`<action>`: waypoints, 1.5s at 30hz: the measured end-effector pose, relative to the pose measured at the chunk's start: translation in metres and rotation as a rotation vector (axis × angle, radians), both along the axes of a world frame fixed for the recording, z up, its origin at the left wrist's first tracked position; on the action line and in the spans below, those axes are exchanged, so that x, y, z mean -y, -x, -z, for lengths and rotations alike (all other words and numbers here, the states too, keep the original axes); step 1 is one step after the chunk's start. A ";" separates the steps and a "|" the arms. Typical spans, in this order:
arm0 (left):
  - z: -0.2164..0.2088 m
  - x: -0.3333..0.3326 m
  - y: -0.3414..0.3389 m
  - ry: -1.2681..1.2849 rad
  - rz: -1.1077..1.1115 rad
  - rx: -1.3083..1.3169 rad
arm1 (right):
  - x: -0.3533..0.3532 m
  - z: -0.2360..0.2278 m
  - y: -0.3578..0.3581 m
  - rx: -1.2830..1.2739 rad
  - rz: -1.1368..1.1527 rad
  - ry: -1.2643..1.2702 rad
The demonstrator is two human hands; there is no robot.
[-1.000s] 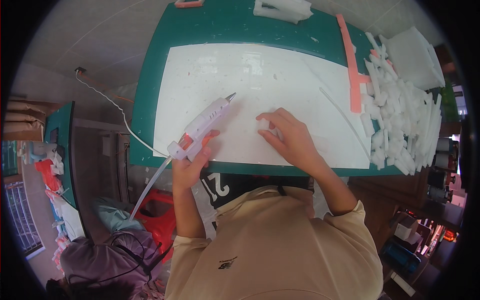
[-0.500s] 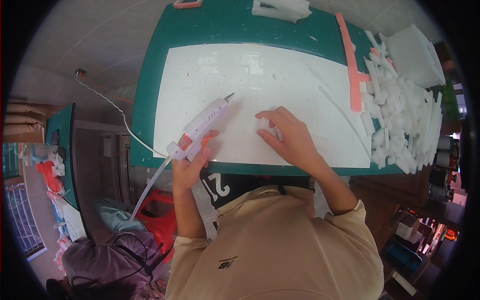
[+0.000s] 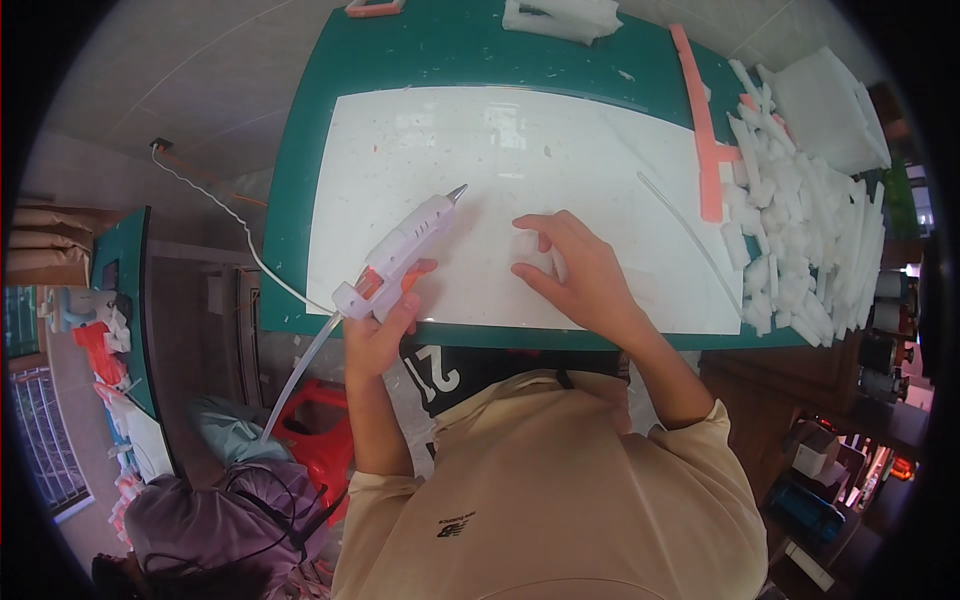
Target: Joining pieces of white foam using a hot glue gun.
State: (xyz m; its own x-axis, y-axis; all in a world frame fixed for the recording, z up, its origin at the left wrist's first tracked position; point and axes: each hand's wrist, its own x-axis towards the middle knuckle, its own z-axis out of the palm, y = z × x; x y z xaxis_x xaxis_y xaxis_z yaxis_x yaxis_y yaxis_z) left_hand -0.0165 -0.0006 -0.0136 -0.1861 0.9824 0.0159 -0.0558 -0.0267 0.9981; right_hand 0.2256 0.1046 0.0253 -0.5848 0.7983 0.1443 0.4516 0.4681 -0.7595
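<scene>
My left hand (image 3: 375, 335) is closed around the handle of a white glue gun (image 3: 405, 245) with an orange trigger. Its metal nozzle points up and to the right, above a white board (image 3: 430, 140). A translucent glue stick (image 3: 300, 375) sticks out of the gun's rear end. To the right of the gun, my right hand (image 3: 580, 268) is curled over the board, thumb and fingers round a small white foam piece (image 3: 527, 246). That piece barely stands out against the white surface, and its far side is hidden by the fingers.
A pile of white foam strips (image 3: 795, 240) covers the table's right side, beside a pink foam strip (image 3: 705, 150). One thin clear glue stick (image 3: 680, 220) lies on the board. White foam (image 3: 563, 18) sits at the far edge of the green table (image 3: 310, 190). The gun's white cord (image 3: 240, 225) runs left.
The fingers of my right hand have shifted slightly around the white foam piece. The glue gun and my left hand stay almost still.
</scene>
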 end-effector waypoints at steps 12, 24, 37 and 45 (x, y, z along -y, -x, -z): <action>0.003 0.001 0.001 0.009 0.013 0.038 | 0.006 -0.021 -0.028 -0.149 0.117 0.163; 0.001 -0.001 0.000 -0.008 -0.012 -0.014 | 0.011 -0.026 -0.054 0.167 0.146 -0.018; -0.002 -0.003 -0.005 0.003 -0.035 -0.042 | -0.002 -0.038 -0.079 0.122 0.041 0.048; -0.008 -0.005 -0.007 0.007 -0.065 -0.059 | -0.029 -0.047 -0.107 -0.130 0.351 0.495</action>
